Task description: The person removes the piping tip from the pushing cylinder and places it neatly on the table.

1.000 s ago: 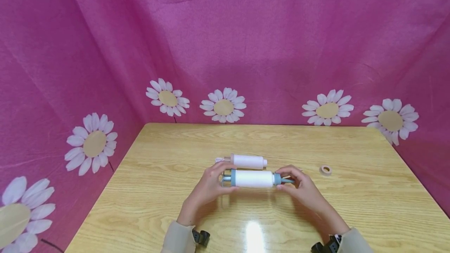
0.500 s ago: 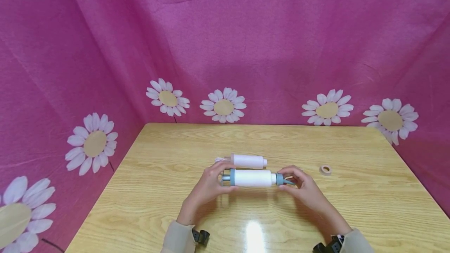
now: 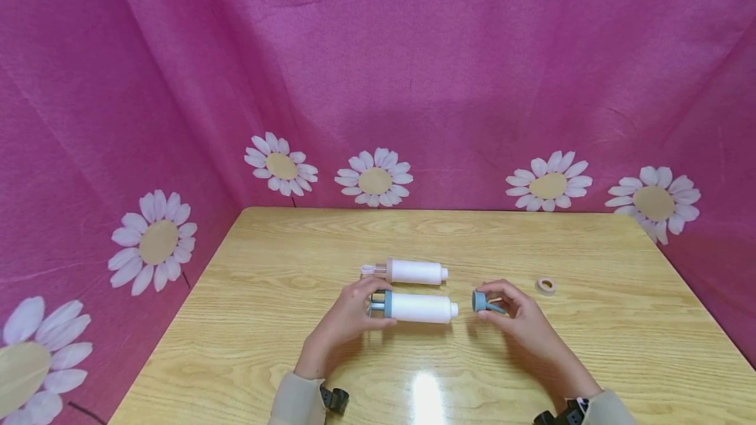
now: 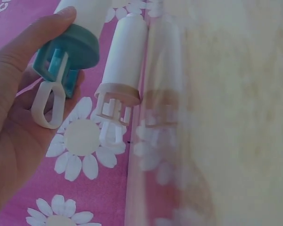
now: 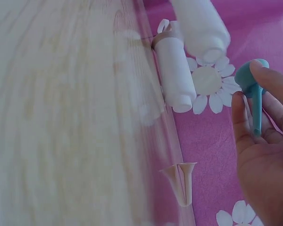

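- Nearest, a cream sleeve (image 3: 299, 399) ends at each wrist, with a black device (image 3: 336, 400) strapped there; a bright patch of glare lies between them on the wooden tabletop (image 3: 224, 346).
- The left hand (image 3: 348, 312) has its fingers curled round the blue-green collar (image 4: 75, 47) of a white tube (image 3: 420, 307), held sideways, its stubby neck to the right; a white loop (image 4: 48, 106) sticks out at the collar end.
- The right hand (image 3: 522, 315) pinches a blue-green cap (image 3: 477, 301) with a thin spout between thumb and fingers, just beside the tube's neck but apart from it.
- Slightly farther, right of that hand, sits a small beige piece (image 3: 546, 287), flared at one end.
- Beyond the held tube, a second white tube (image 3: 416, 271) with a beige collar lies roughly parallel to it.
- Farthest hangs a magenta curtain (image 3: 449, 71) with white daisies.
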Action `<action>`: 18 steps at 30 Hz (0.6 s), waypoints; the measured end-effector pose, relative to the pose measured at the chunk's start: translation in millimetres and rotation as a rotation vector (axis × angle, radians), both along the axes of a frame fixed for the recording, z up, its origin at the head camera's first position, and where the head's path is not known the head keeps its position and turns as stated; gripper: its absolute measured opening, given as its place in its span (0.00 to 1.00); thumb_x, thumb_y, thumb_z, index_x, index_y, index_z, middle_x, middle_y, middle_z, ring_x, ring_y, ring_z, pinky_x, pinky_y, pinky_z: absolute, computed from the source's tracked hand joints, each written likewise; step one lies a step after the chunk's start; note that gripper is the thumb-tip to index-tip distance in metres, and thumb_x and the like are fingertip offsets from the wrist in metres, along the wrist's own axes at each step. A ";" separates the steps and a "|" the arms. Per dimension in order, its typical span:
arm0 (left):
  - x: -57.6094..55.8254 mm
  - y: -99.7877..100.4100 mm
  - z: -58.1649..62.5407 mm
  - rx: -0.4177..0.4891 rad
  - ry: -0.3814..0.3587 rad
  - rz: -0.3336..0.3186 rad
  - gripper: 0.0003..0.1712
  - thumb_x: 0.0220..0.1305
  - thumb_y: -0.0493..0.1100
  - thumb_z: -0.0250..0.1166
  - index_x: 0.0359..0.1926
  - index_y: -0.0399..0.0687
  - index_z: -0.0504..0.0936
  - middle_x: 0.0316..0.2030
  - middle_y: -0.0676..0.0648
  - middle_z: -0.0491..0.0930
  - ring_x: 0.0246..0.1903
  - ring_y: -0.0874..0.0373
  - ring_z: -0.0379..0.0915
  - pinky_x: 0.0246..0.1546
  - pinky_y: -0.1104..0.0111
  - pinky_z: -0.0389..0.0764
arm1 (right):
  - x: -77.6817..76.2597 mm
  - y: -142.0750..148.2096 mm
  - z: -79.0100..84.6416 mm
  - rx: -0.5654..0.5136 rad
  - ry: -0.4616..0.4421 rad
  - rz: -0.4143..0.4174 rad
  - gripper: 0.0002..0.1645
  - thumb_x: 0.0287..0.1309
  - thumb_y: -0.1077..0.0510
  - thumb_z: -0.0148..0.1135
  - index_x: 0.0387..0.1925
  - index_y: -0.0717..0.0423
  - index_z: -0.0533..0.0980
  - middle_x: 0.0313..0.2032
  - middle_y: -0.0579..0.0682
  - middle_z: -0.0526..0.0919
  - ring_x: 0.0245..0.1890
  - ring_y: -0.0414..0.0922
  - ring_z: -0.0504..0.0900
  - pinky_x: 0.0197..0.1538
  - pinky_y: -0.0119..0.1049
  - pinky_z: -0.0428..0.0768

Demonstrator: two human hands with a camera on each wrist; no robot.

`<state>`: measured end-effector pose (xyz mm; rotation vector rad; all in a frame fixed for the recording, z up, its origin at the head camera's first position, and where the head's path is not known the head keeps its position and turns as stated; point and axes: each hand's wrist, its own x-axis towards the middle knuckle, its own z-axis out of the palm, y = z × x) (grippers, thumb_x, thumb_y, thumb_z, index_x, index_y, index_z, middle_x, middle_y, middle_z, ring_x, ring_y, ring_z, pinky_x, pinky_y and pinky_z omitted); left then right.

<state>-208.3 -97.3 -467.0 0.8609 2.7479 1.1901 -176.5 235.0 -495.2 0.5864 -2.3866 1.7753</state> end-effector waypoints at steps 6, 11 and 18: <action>-2.2 -0.7 -5.8 -0.066 -0.018 0.002 0.32 0.50 0.48 0.77 0.55 0.44 0.78 0.54 0.46 0.79 0.49 0.53 0.76 0.52 0.60 0.80 | -0.5 -0.9 -0.4 0.007 0.011 -0.003 0.20 0.58 0.68 0.65 0.52 0.64 0.74 0.47 0.33 0.77 0.44 0.28 0.79 0.49 0.20 0.77; -4.3 -0.9 -8.2 -0.086 -0.037 0.010 0.32 0.50 0.48 0.78 0.55 0.43 0.78 0.49 0.48 0.80 0.44 0.58 0.74 0.48 0.66 0.80 | -0.8 -1.1 -0.9 0.005 -0.001 0.002 0.20 0.58 0.67 0.65 0.52 0.63 0.74 0.48 0.33 0.76 0.45 0.28 0.78 0.50 0.19 0.77; -7.1 -2.0 -12.8 -0.103 -0.070 0.016 0.32 0.49 0.49 0.78 0.55 0.45 0.78 0.48 0.49 0.79 0.44 0.58 0.74 0.48 0.67 0.79 | -0.7 -2.0 -1.2 0.005 -0.006 0.004 0.20 0.58 0.67 0.65 0.52 0.64 0.74 0.47 0.33 0.77 0.45 0.28 0.79 0.50 0.20 0.77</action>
